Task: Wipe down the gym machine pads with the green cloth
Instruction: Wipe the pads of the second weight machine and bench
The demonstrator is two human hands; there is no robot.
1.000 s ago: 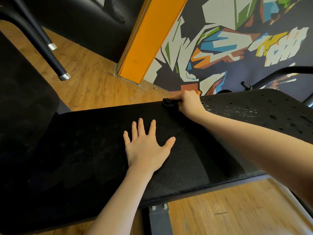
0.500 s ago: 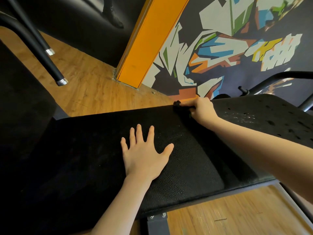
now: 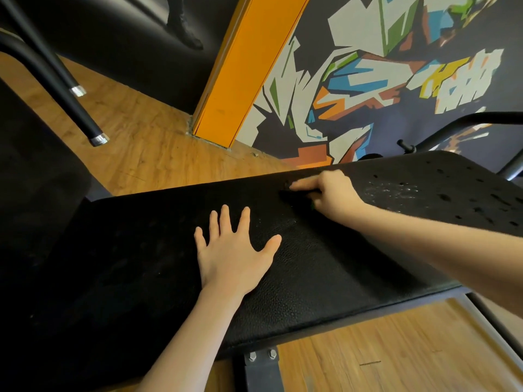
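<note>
Mostly hidden, the green cloth (image 3: pixel 312 204) was gripped under the curled right hand (image 3: pixel 331 193), near the far edge of the black bench pad (image 3: pixel 325 267). Which way it pointed could not be told. The left hand (image 3: pixel 235 258) was laid flat, fingers spread, mid-pad. Bare pad was left on both sides.

Wooden floor (image 3: pixel 147 154), orange pillar (image 3: pixel 249 66), colourful mural wall (image 3: pixel 396 75)

No readable text, label, brand or number shows anywhere. The wall mural (image 3: pixel 368 80) carries angular graffiti shapes in white, yellow and blue, but no letters in it can be made out.
</note>
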